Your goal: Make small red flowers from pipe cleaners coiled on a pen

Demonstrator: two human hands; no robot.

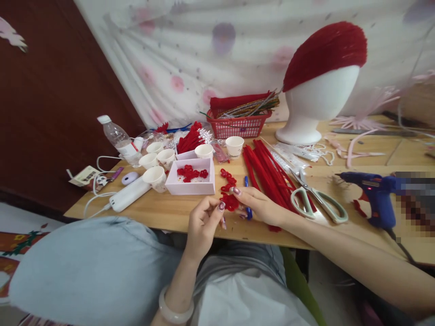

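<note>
My right hand (255,204) pinches a red pipe-cleaner flower (231,203) between thumb and fingers, just above the table's front edge. Close to its left side, my left hand (204,225) has thumb and forefinger pressed together; whatever may be between them is too small to make out. Behind the held flower, more small red flowers (227,175) lie in a row on the wood. A blue marker-like pen (247,181) lies partly under my right hand. Left of the row, a white box (190,185) holds red flowers and pearl beads.
Red pipe cleaners (268,172), scissors (317,197) and a blue glue gun (374,190) lie to the right. Paper cups (154,178), a power strip (131,194) and a bottle (118,139) stand left. Behind are a red basket (239,127) and a white foam head (316,99).
</note>
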